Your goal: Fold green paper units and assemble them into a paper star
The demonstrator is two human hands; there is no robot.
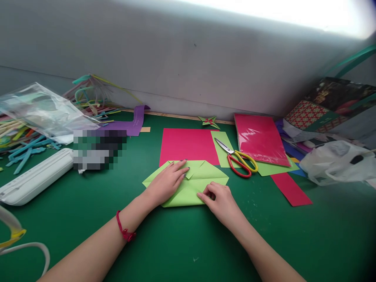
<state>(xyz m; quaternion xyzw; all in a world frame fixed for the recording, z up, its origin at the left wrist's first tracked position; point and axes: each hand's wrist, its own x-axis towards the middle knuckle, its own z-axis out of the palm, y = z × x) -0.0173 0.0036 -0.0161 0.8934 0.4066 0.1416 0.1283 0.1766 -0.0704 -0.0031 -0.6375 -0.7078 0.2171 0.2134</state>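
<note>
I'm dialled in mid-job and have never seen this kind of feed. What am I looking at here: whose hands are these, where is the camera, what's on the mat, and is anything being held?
There is no machine here: these are a person's two bare hands. The single picture comes from a camera worn on the head, looking forward and down, so the arms enter from the bottom.

The left hand, with a red cord at the wrist, lies flat on a partly folded light green paper. The right hand pinches that paper's lower edge. Neither hand lifts anything.

On the green mat lie a pink sheet, scissors with yellow and red handles, a wrapped pink paper pack and a small folded paper star. To the left are a white case, a clear plastic bag and coloured strips.
</note>
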